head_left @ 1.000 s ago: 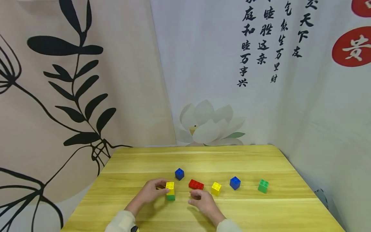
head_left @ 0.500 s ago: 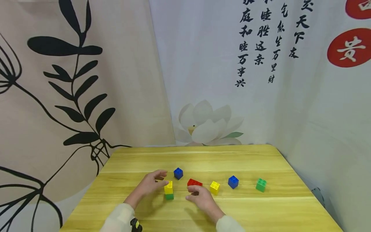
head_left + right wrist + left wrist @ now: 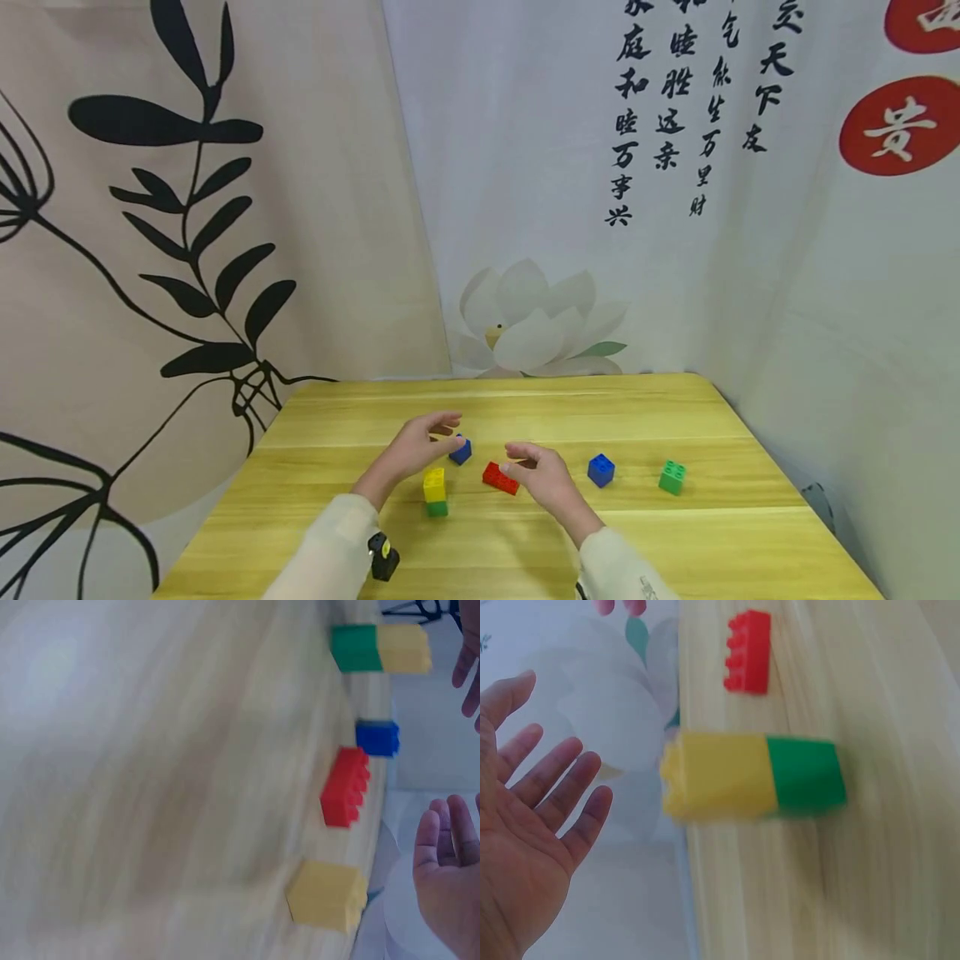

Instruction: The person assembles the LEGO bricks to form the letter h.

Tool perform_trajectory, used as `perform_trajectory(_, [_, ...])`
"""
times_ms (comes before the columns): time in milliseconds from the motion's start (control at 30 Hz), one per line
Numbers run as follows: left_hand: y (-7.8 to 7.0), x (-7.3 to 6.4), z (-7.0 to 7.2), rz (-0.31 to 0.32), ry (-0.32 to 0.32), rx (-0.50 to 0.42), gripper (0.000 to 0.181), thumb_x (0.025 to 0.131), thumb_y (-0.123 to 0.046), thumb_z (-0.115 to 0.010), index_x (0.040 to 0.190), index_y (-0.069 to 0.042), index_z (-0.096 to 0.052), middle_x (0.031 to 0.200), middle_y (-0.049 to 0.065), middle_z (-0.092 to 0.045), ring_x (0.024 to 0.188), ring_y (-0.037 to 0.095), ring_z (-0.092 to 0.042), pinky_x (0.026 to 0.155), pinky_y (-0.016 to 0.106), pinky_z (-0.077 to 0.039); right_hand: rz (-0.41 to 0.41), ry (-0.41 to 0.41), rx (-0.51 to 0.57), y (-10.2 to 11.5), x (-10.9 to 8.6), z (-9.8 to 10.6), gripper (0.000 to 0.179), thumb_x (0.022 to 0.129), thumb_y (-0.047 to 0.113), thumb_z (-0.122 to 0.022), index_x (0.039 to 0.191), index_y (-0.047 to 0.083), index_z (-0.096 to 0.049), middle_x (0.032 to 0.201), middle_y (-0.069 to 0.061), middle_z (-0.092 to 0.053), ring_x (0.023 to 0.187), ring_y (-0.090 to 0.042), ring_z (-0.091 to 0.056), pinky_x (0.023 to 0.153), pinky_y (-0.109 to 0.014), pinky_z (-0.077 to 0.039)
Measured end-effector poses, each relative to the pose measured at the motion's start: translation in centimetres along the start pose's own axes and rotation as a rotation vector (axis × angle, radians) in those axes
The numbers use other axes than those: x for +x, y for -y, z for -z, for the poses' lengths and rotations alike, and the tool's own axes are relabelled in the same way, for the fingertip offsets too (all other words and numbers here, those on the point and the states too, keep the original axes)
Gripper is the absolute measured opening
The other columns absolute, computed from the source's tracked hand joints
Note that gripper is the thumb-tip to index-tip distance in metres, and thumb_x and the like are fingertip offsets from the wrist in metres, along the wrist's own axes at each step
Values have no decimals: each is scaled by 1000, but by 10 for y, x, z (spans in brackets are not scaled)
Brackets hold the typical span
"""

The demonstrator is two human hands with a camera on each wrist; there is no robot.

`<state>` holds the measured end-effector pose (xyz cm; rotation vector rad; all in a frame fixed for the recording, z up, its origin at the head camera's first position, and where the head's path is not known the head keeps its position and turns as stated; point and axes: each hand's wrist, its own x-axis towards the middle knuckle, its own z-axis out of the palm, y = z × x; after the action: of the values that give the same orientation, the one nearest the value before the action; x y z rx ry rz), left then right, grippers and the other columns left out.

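A yellow brick (image 3: 434, 484) sits on top of a green brick (image 3: 437, 508), making a small upright stack. Over the table behind it, my left hand (image 3: 417, 447) has relaxed fingers and holds nothing; its thumb overlaps a blue brick (image 3: 461, 451) in the head view. Both bricks of the stack show apart from the left palm (image 3: 529, 840) in the left wrist view. My right hand (image 3: 546, 477) holds nothing either, fingers loosely bent, its thumb overlapping the red brick (image 3: 498, 477). A single yellow brick (image 3: 326, 895) shows in the right wrist view; the right hand hides it in the head view.
Farther right on the wooden table (image 3: 622, 550) lie another blue brick (image 3: 601, 471) and another green brick (image 3: 672, 477). A printed curtain (image 3: 337, 208) hangs right behind the table's far edge.
My left hand has left the side of the stack, rising and moving forward and right. The right hand has moved forward and right, now covering the single yellow brick in the head view.
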<state>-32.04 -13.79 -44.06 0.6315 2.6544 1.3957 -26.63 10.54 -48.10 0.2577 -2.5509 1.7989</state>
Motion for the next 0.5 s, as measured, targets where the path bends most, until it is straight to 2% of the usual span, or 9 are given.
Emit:
perform_trajectory(267, [-20,20,-24,-46,38,5,50,95,-31,-69,138,-10,-56,134,10,-59,118,31,-57,95,48,-49,-46,-108,-20,3,2,31,42,94,28,-70,130,7,-64,127,-12,-64,107,-25,-61,90,-41,-53])
perform_trajectory(500, [-26,28,-46,-30,73,-20,47,95,-30,-69,137,-12,-58,130,6,-61,117,30,-56,93,47,-50,-80,-208,-48,-7,1,51,39,94,25,-71,129,7,-66,126,-11,-65,108,-26,-61,91,-42,-52])
